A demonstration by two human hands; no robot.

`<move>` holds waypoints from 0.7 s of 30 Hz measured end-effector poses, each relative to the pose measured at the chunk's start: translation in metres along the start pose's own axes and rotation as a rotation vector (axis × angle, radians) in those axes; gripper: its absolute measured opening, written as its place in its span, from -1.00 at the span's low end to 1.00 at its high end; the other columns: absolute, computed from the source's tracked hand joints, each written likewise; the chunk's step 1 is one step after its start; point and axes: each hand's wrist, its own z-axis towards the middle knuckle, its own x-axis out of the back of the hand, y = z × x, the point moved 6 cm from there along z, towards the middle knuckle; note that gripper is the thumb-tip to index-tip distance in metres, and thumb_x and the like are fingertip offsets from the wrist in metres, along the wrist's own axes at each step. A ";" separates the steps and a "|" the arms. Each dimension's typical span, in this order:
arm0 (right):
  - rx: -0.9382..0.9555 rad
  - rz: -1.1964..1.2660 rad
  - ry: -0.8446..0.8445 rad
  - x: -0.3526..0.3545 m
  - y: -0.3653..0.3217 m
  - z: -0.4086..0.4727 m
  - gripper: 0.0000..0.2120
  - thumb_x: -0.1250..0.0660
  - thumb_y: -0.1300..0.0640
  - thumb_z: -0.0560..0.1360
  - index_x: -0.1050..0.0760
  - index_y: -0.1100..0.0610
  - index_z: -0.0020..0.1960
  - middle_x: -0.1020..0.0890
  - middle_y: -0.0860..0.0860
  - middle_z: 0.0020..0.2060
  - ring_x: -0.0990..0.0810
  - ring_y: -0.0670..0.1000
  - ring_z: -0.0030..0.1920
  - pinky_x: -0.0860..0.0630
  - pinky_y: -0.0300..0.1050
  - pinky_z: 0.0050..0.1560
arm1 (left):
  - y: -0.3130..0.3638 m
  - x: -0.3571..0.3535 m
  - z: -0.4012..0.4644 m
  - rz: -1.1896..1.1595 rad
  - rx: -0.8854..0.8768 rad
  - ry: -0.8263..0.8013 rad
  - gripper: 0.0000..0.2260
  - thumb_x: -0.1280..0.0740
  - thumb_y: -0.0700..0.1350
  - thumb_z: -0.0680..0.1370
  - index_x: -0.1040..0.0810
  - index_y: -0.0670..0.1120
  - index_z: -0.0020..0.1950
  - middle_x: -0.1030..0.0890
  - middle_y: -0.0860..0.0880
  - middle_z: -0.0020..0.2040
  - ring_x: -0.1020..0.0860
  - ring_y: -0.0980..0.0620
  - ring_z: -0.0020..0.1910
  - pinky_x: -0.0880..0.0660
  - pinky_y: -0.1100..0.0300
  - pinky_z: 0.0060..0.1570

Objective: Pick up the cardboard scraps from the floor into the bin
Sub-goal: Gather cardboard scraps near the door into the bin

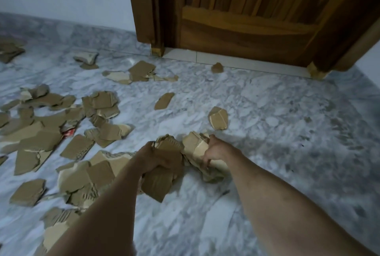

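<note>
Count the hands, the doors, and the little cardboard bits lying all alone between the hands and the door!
Hands: 2, left hand and right hand, each gripping cardboard
Wooden door: 1
Lone scraps: 3
Total: 6

Head view: two bare forearms enter from the bottom edge. No sleeve, glove, watch or ring shows on either. Left hand [156, 159] and right hand [216, 151] are both uncovered. Faint hair visible along the right forearm [287, 198].
</note>
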 end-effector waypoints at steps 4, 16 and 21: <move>-0.003 -0.031 -0.015 -0.003 0.008 0.009 0.31 -0.66 0.09 0.22 0.22 -0.05 0.62 -0.11 0.18 0.55 -0.16 0.29 0.52 -0.37 0.19 0.37 | 0.017 0.003 0.010 0.191 0.066 -0.138 -0.24 -0.63 0.04 -0.02 -0.58 0.05 0.17 -0.66 0.00 0.09 -0.62 -0.06 0.07 -0.59 -0.07 0.15; -0.060 0.333 0.125 0.013 0.027 0.000 0.01 -0.68 0.18 0.04 -0.29 0.04 0.39 -0.58 0.05 0.25 -0.56 0.17 0.24 -0.57 -0.03 0.13 | 0.021 -0.003 0.005 0.078 0.174 -0.085 -0.38 -0.62 0.03 -0.10 -0.71 -0.06 -0.06 -0.72 -0.05 -0.09 -0.66 -0.07 -0.05 -0.60 0.00 0.09; -0.024 0.940 0.321 0.096 0.032 0.037 -0.26 -0.68 0.40 -0.04 -0.58 0.20 0.12 -0.71 0.09 -0.02 -0.69 0.13 0.03 -0.65 0.14 0.07 | 0.025 -0.010 0.002 -0.050 0.230 -0.055 -0.37 -0.57 0.02 -0.21 -0.68 -0.02 -0.15 -0.72 -0.05 -0.11 -0.66 -0.07 -0.05 -0.60 0.00 0.09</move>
